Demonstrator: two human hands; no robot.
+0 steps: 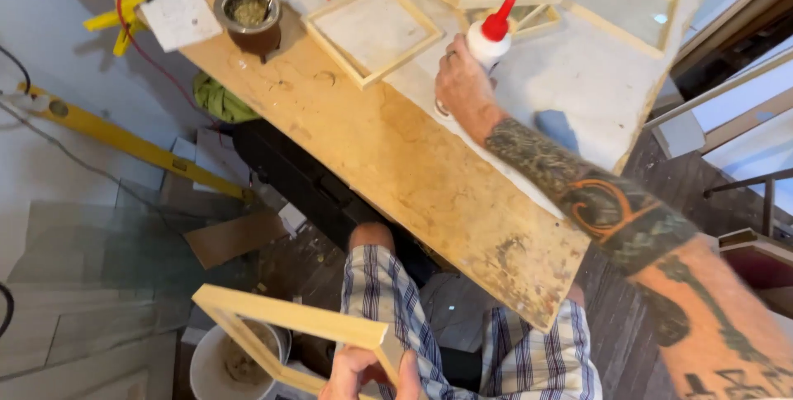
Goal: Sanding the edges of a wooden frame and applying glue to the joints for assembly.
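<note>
The glue bottle (489, 39), white with a red tip, stands on the workbench (396, 152). The right hand (462, 86) is wrapped tight around it. The left hand (363, 373) is down below the workbench edge, pinching the corner of a wooden frame (289, 321).

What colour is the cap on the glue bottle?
Red, on the white glue bottle in the right hand; head view.
</note>
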